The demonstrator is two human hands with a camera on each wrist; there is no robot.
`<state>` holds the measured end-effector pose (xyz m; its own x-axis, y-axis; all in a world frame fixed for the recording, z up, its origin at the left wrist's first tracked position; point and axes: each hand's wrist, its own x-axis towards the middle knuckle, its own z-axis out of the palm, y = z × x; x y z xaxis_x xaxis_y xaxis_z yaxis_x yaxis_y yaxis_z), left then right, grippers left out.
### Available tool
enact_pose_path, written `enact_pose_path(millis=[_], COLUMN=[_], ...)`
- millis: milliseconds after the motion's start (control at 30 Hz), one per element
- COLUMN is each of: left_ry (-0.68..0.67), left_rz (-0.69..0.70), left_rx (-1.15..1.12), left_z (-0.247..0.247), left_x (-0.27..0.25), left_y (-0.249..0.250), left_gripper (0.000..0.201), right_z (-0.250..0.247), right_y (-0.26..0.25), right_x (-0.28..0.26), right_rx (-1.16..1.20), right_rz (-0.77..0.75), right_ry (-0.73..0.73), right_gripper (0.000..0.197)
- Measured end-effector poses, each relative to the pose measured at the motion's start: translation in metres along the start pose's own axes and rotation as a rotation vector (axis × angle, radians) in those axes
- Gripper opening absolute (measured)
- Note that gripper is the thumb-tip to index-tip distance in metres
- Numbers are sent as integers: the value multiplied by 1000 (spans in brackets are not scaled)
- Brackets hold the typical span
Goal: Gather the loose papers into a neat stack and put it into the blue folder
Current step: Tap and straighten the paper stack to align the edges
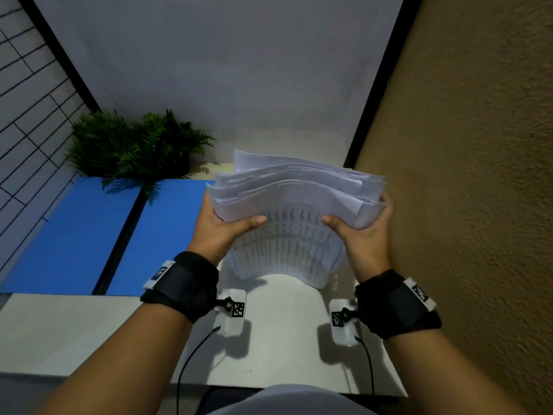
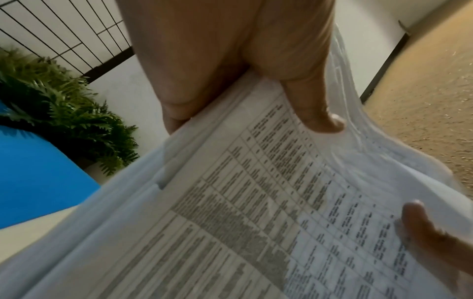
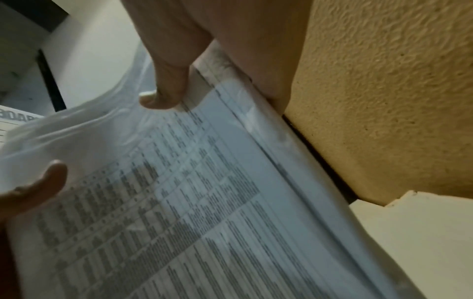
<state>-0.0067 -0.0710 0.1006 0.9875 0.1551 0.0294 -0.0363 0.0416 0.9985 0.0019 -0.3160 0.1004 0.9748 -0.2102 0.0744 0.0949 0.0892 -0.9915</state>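
Observation:
Both hands hold a thick, uneven stack of papers [image 1: 287,223] upright above the white table [image 1: 59,330], its sheets fanned and bowed at the top. My left hand [image 1: 223,227] grips the stack's left edge, thumb across the printed front sheet [image 2: 256,212]. My right hand [image 1: 363,232] grips the right edge the same way, thumb on the front sheet [image 3: 204,202]. The blue folder [image 1: 89,235] lies open and flat on the table to the left of the stack, with a dark spine down its middle.
A green fern plant [image 1: 134,145] stands at the back, overhanging the folder's far edge. A rough tan wall [image 1: 463,175] runs close along the right side. A wire grid panel [image 1: 27,100] stands at the left.

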Motion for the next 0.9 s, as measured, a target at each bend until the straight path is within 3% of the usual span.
enact_pose_path(millis=[67,133,233,400,533,633,733,900], left_ry=[22,55,67,111,90,98,125,258], left_rz=[38,103,176,190,189,205,204,255], left_rx=[-9,-39,-102,-95,-116,-109,-73,-15], left_z=[5,11,16,12,10,12,15,23], left_x=[-2,-5,-8,-6,-10,-11,-10,-9], left_y=[3,11,22,21,21,21,25,34], left_gripper=[91,92,83,74,86,89,80,53], right_z=[3,7,12,12,14,17,18,19], right_y=[-9,-20,-27,-27,-27,-25,-27,-25], right_x=[-5,-8,-9,-8,-12,-13,-17,-22], right_rx=[-49,-137,-326,-361,-340,-390,-450,-470], right_rz=[-157,-361,-613,-526,-621,-574,-608,-597], right_ry=[47,49,24,103,133,121,76,37], right_gripper=[112,111,78,19,27,30,19,21])
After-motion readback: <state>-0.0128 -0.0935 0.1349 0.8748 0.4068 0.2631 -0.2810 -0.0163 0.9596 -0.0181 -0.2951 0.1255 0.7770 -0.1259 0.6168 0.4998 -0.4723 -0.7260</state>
